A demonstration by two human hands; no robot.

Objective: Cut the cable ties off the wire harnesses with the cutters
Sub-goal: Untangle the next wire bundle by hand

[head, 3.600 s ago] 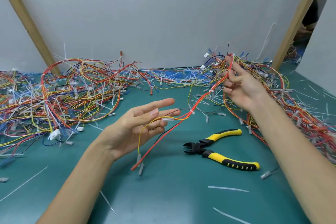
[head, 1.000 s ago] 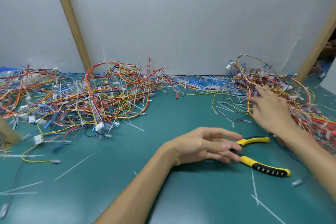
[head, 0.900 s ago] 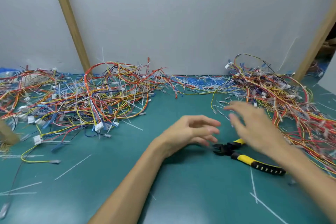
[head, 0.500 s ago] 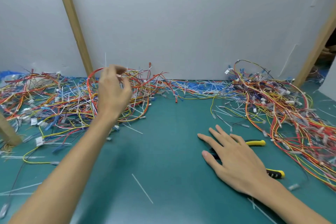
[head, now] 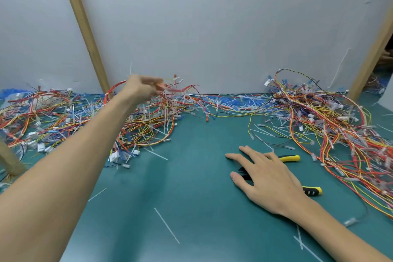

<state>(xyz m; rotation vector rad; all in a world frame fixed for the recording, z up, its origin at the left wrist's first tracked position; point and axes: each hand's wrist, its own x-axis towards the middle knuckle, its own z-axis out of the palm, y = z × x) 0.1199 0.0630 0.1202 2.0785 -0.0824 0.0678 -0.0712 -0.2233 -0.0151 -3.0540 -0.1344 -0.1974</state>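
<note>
The yellow-and-black cutters (head: 291,158) lie on the green mat, right of centre. My right hand (head: 270,181) rests flat on them with straight, spread fingers and hides their jaws and most of the handles. My left hand (head: 142,89) reaches far out over the top of the left pile of wire harnesses (head: 89,121). Its blurred fingers are bunched around red wires (head: 172,90) at the top of that pile. A second pile of harnesses (head: 331,125) with white cable ties spreads along the right side.
Cut white tie pieces (head: 167,225) lie scattered on the green mat (head: 191,187), thickest along the grey back wall. Slanted wooden posts stand at the back left (head: 85,27) and back right (head: 370,57). A wooden piece (head: 8,161) sits at the left edge.
My left hand went from beside the cutters out to the left pile and now closes on red wires there. My right hand came off the right pile and settled flat on the cutters.
</note>
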